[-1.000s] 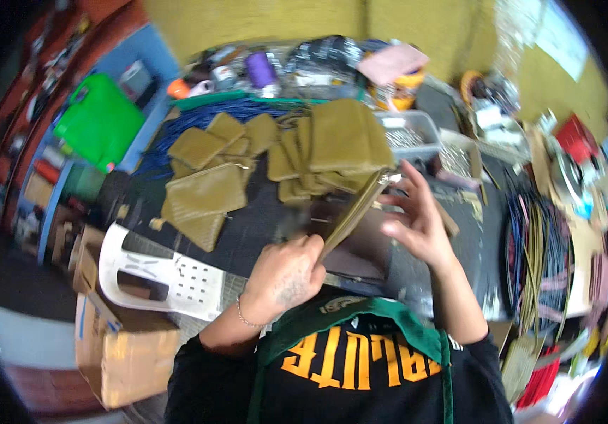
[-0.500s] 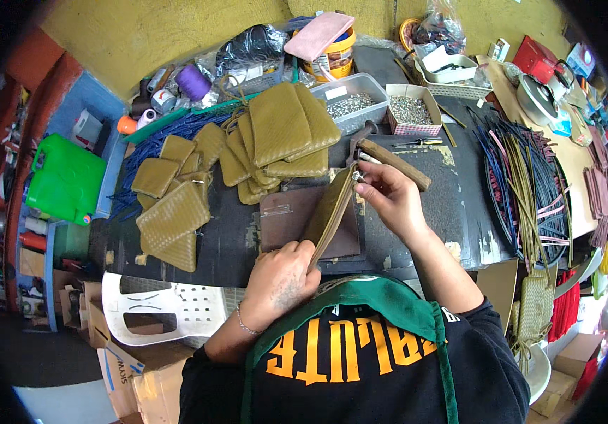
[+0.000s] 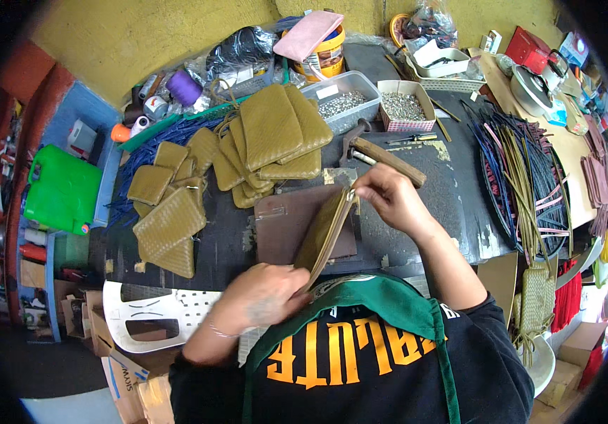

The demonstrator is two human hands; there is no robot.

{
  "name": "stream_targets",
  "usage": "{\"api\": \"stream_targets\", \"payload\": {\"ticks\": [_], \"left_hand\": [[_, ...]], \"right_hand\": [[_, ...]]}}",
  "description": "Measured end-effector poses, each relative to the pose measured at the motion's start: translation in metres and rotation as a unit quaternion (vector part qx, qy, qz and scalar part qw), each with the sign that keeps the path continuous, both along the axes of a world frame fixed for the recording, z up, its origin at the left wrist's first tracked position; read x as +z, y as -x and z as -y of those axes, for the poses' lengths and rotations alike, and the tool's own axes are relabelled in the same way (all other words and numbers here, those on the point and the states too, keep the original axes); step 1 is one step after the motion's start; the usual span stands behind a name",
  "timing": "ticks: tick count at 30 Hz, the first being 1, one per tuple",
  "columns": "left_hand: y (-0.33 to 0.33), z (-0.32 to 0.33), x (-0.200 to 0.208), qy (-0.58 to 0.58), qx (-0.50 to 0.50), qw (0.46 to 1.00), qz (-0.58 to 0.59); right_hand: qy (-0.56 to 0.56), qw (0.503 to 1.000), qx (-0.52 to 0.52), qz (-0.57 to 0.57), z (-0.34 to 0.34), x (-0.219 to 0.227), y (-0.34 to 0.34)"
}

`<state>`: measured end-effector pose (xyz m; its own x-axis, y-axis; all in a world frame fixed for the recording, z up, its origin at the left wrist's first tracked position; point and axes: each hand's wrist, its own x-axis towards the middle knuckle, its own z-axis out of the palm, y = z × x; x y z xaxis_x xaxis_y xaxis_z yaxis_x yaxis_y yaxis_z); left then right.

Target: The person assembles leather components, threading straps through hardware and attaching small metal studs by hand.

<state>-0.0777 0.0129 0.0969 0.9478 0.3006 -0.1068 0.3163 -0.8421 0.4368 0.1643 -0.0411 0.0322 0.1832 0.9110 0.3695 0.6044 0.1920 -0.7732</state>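
Right hand point(image 3: 391, 198), spread a second ago, now pinches an olive pouch point(image 3: 322, 227) above a brown panel point(image 3: 278, 232), the left hand point(image 3: 267, 291) gripping its near end, so both ends are held.

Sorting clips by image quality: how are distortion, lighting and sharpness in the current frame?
Head view: black corners, the dark table bowed along its near edge; head view: its top well lit, lower left darker; head view: piled olive pouches show clear weave, the held pouch and right hand look fairly sharp.
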Motion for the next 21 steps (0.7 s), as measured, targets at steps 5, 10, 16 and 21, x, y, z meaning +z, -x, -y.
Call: {"api": "stream_targets", "payload": {"ticks": [5, 10, 16, 21], "left_hand": [[-0.032, -0.036, 0.010, 0.223, -0.155, 0.949, 0.158], [-0.073, -0.019, -0.050, 0.223, 0.046, 0.951, 0.209], [-0.094, -0.006, -0.064, 0.199, -0.013, 0.949, 0.244], [-0.091, -0.010, -0.070, 0.394, 0.090, 0.861, 0.309]], "right_hand": [[0.047, 0.978, 0.182, -0.096, 0.017, 0.010, 0.013], [0.019, 0.990, 0.100, -0.093, 0.024, 0.003, 0.012], [-0.013, 0.985, -0.168, 0.034, 0.078, -0.002, -0.046], [0.257, 0.699, -0.609, 0.273, 0.218, -0.050, -0.190]]}}
